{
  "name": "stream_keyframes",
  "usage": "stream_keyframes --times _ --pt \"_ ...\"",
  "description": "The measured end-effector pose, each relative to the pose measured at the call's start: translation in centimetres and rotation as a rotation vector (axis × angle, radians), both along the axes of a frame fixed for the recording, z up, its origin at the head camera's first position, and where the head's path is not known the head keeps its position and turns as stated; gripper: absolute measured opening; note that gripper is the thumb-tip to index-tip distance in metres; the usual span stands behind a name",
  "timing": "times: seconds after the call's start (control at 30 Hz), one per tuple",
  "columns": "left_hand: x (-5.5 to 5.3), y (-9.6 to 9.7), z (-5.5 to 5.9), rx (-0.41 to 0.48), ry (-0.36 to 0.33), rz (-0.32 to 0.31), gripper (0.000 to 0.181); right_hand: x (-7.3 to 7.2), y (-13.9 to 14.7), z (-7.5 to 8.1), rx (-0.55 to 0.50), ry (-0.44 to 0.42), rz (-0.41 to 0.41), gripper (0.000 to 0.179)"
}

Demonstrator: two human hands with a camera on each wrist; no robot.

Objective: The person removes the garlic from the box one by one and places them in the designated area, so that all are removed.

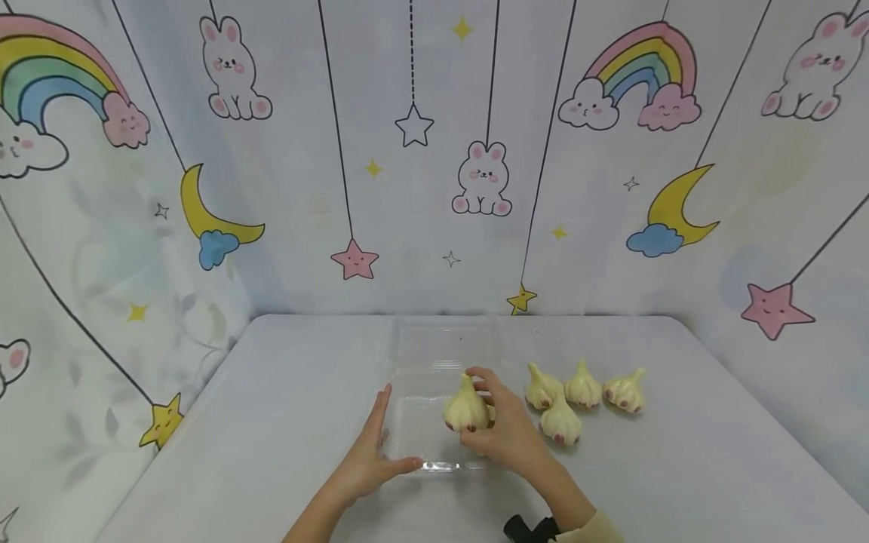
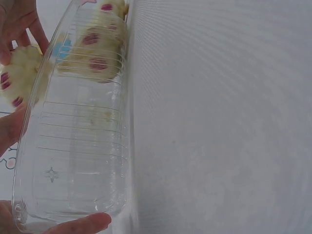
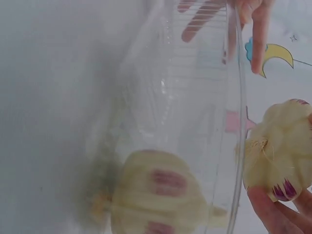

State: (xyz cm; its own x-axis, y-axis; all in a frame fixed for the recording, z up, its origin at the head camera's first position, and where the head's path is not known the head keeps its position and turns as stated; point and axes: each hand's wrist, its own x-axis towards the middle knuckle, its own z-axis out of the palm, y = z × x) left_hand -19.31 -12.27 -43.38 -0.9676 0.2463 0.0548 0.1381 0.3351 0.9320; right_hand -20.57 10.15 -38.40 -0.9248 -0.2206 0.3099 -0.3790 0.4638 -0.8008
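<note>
A clear plastic clamshell box (image 1: pixel 407 445) lies on the table with its lid (image 1: pixel 444 343) folded back. My right hand (image 1: pixel 505 430) pinches a garlic bulb (image 1: pixel 465 407) between thumb and fingers, above the box; the right wrist view shows the bulb (image 3: pixel 278 151) past the rim. Through the box wall, another garlic bulb (image 3: pixel 156 195) shows, mostly hidden from the head camera by the right hand. At the box's front left corner is my left hand (image 1: pixel 363 460), fingers straight along the side and thumb (image 2: pixel 83 225) touching the front edge.
Several garlic bulbs (image 1: pixel 582 386) sit on the white table (image 1: pixel 299 392) to the right of the box, most of them grouped closely. A dark strap-like object (image 1: pixel 532 530) is at the right wrist. Printed cloth (image 1: pixel 434 188) walls the table at the back and sides.
</note>
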Motion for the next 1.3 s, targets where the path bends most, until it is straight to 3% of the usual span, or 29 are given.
stream_keyframes --times 0.2,0.8,1.07,1.3 --pt "0.3 -0.1 0.1 0.013 -0.008 -0.011 0.113 0.5 1.2 0.7 -0.062 -0.024 -0.043 0.073" --pt "0.1 -0.1 0.2 0.011 -0.001 -0.019 0.114 0.4 5.2 1.5 0.002 0.027 -0.082 0.073" --pt "0.0 -0.2 0.3 0.001 0.018 -0.019 0.113 0.3 6.7 1.7 0.055 0.091 -0.124 0.072" --pt "0.1 -0.1 0.0 0.008 0.006 -0.019 0.113 0.7 8.6 1.4 0.068 0.053 -0.15 0.072"
